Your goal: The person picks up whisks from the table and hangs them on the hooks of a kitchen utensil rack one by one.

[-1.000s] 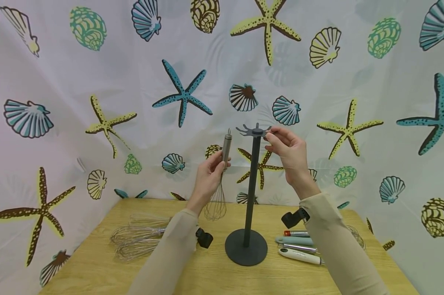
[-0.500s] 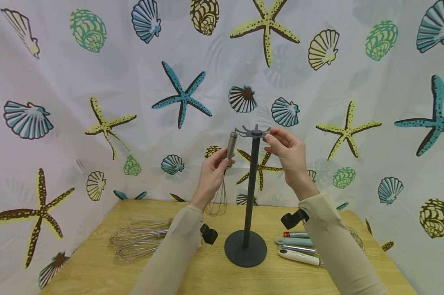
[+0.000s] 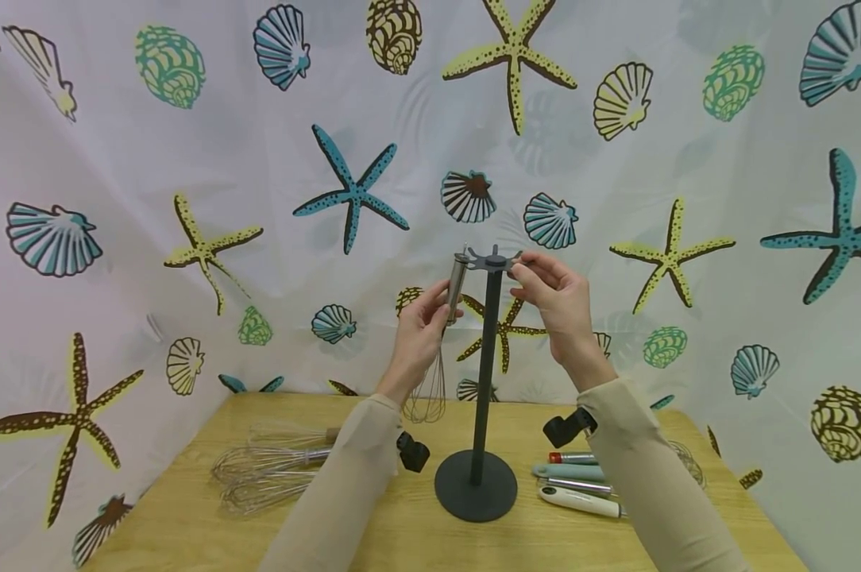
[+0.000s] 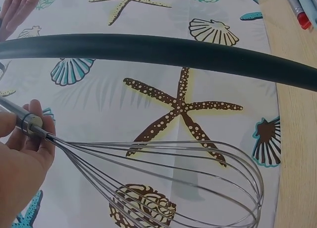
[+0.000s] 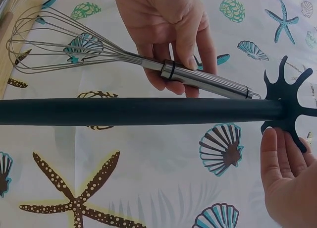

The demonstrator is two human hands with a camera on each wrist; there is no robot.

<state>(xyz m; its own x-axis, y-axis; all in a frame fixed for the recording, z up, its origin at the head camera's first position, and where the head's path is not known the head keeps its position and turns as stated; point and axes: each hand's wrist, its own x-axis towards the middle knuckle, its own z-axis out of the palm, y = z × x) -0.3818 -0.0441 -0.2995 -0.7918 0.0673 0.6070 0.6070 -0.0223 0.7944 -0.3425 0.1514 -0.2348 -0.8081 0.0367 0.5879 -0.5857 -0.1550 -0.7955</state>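
Observation:
My left hand (image 3: 421, 334) grips the steel handle of a whisk (image 3: 457, 278) near its lower end. The handle leans slightly right, and its wire balloon (image 4: 198, 161) hangs below the hand. A dark hanging stand (image 3: 486, 373) rises from a round base, with curved hooks (image 5: 292, 89) around its top. The whisk's hanging loop (image 5: 256, 95) is right at a left hook; I cannot tell whether it is over it. My right hand (image 3: 559, 306) pinches a hook on the stand's right side, its fingers (image 5: 282, 156) lying against the hook plate.
Several wire whisks (image 3: 266, 477) lie at the table's left. At the right are handled utensils, including a white handle (image 3: 579, 502), a pale blue handle (image 3: 569, 472) and a red-tipped one (image 3: 555, 457). A shell-and-starfish curtain (image 3: 373, 95) surrounds the wooden table (image 3: 516, 548).
My left hand has moved the whisk right, from apart from the stand to its left hook, and the handle's top now meets the hook. The right hand keeps its hold.

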